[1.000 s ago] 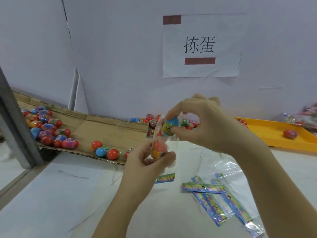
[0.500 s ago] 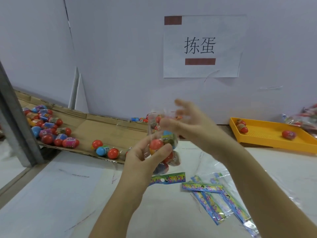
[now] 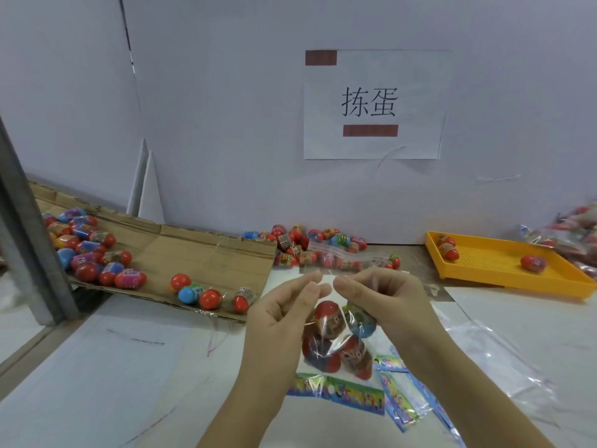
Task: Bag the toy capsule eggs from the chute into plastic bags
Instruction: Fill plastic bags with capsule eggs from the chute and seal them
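A clear plastic bag [image 3: 336, 376] with a colourful printed bottom strip hangs in front of me with several capsule eggs [image 3: 328, 318] inside. My left hand [image 3: 284, 315] and my right hand [image 3: 384, 295] each pinch the bag's top edge, fingertips close together above the eggs. Loose eggs [image 3: 206, 297] lie on the cardboard chute [image 3: 193, 253] at the left, and a pile of eggs [image 3: 310, 247] sits at the chute's end by the wall.
Empty bags [image 3: 407, 402] with colourful strips lie on the table under my right forearm. A yellow tray [image 3: 504, 270] with three eggs stands at the right, filled bags [image 3: 571, 234] behind it. A grey metal post [image 3: 29, 253] rises at the left.
The right hand let the blue egg drop into the bag and came down to the bag's top. The left hand moved from the bag's body to its top edge; the bag hangs lower.
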Action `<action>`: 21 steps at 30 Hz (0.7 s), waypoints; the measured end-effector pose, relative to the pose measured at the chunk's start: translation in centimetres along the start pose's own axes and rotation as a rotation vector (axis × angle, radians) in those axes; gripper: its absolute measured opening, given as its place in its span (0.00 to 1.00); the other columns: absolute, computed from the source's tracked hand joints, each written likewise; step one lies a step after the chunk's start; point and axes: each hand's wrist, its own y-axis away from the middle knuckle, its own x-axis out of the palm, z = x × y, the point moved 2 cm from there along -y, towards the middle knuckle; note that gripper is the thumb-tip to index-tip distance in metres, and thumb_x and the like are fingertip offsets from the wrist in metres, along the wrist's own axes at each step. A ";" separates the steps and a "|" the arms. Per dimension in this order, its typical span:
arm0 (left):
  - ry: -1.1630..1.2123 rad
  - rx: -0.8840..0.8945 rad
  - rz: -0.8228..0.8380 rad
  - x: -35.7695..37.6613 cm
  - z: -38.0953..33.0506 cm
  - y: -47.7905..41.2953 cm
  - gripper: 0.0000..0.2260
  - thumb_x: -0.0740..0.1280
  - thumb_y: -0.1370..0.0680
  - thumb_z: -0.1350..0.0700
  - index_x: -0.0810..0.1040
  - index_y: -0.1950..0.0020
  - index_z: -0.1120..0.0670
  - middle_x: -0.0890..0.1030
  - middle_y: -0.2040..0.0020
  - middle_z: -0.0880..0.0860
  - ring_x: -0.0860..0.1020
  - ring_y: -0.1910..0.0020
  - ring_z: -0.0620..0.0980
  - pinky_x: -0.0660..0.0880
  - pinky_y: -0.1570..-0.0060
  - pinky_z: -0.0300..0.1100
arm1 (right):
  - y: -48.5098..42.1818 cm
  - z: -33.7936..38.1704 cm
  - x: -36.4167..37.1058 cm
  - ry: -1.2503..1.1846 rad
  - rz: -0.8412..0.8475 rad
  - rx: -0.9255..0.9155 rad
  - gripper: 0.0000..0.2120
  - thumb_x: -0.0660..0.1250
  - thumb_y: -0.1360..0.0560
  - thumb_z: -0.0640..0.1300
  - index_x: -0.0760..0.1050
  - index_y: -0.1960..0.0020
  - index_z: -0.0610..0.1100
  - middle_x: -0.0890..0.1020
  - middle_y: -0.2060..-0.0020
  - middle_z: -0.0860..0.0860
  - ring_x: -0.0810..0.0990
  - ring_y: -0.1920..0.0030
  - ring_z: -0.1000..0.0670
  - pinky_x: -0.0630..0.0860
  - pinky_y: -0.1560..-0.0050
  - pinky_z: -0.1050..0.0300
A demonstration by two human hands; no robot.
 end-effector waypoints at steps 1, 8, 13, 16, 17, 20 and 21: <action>0.008 -0.005 -0.018 0.0 0.1 0.0 0.08 0.67 0.26 0.52 0.85 0.52 0.49 0.86 0.56 0.50 0.85 0.55 0.48 0.81 0.60 0.40 | 0.0 -0.1 0.0 0.003 -0.003 0.002 0.07 0.75 0.36 0.49 0.84 0.65 0.46 0.80 0.72 0.46 0.77 0.72 0.52 0.74 0.72 0.65; -0.090 0.078 -0.131 0.0 0.5 0.1 0.08 0.68 0.24 0.55 0.84 0.53 0.42 0.86 0.55 0.43 0.84 0.55 0.46 0.82 0.59 0.42 | 0.6 -0.6 0.1 0.294 -0.202 -0.170 0.20 0.77 0.35 0.51 0.75 0.46 0.55 0.78 0.59 0.57 0.78 0.60 0.58 0.75 0.62 0.68; -0.347 0.286 -0.050 0.8 -0.3 1.1 0.12 0.64 0.22 0.49 0.77 0.44 0.33 0.79 0.46 0.28 0.81 0.50 0.36 0.80 0.56 0.34 | 1.8 0.3 0.5 0.894 -0.366 -0.813 0.09 0.68 0.27 0.48 0.82 0.50 0.47 0.82 0.56 0.54 0.78 0.54 0.53 0.73 0.51 0.56; -0.501 0.388 -0.037 1.2 -0.5 1.7 0.13 0.60 0.24 0.47 0.71 0.43 0.29 0.80 0.57 0.28 0.79 0.67 0.39 0.73 0.68 0.25 | 2.1 0.2 0.8 1.011 -0.355 -0.857 0.11 0.65 0.25 0.49 0.83 0.49 0.47 0.84 0.55 0.53 0.81 0.55 0.51 0.72 0.51 0.55; -0.545 0.430 -0.037 1.3 -0.5 1.9 0.14 0.60 0.23 0.47 0.70 0.42 0.29 0.81 0.60 0.31 0.77 0.68 0.36 0.71 0.68 0.23 | 2.1 0.1 0.8 1.033 -0.362 -0.860 0.11 0.65 0.25 0.49 0.83 0.48 0.46 0.85 0.56 0.53 0.82 0.55 0.51 0.72 0.51 0.55; -0.657 0.541 -0.024 1.3 -0.6 2.1 0.16 0.60 0.23 0.50 0.71 0.37 0.38 0.76 0.64 0.32 0.74 0.66 0.27 0.67 0.64 0.18 | 2.0 0.2 0.6 1.075 -0.394 -0.878 0.10 0.66 0.26 0.48 0.84 0.50 0.45 0.85 0.57 0.52 0.83 0.57 0.50 0.74 0.53 0.54; -0.697 0.566 -0.019 1.3 -0.6 2.1 0.16 0.60 0.23 0.51 0.72 0.35 0.42 0.74 0.65 0.32 0.74 0.65 0.27 0.66 0.64 0.17 | 2.0 0.2 0.5 1.088 -0.401 -0.891 0.09 0.66 0.26 0.47 0.84 0.51 0.45 0.85 0.58 0.52 0.83 0.58 0.50 0.74 0.53 0.54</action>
